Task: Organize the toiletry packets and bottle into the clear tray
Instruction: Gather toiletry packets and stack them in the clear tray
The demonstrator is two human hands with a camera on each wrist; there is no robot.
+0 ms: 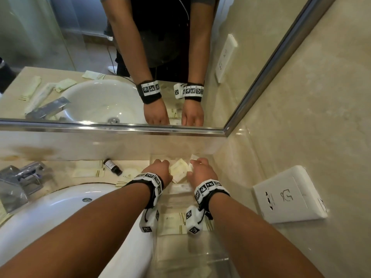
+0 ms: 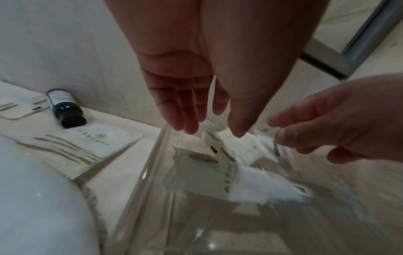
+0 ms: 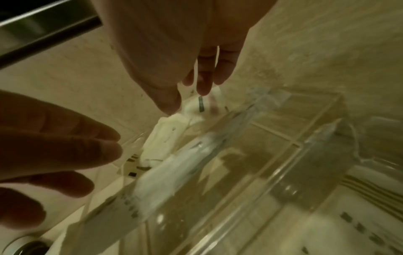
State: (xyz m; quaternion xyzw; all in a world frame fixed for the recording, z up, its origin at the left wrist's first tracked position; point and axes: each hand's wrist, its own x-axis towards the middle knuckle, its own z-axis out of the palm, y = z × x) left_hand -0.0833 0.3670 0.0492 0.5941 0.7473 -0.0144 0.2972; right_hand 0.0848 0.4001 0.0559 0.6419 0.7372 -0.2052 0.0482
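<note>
Toiletry packets (image 1: pixel 179 169) sit bunched at the far end of the clear tray (image 1: pixel 217 258), which stands on the bench (image 1: pixel 128 167) right of the sink (image 1: pixel 60 213). More packets lie flat nearer in the tray. My left hand (image 1: pixel 158 170) hovers over the far pile, fingers straight and relaxed, grip released, holding nothing in the left wrist view. My right hand (image 1: pixel 202 171) reaches into the same pile; fingertips (image 3: pixel 167 107) touch a packet (image 3: pixel 196 105), but pinching or just pressing, I cannot tell.

Step in hand, my read: tidying the packets already in the far compartment. Still outside the tray: the dark bottle (image 1: pixel 112 166) lying on its side on the bench by the far wall, left of the tray, plus two packets (image 1: pixel 89 168) beside it.

Next move probably calls for my left hand to go left, take the bottle round its body, lift it over the tray wall and set it down in a free part.
</note>
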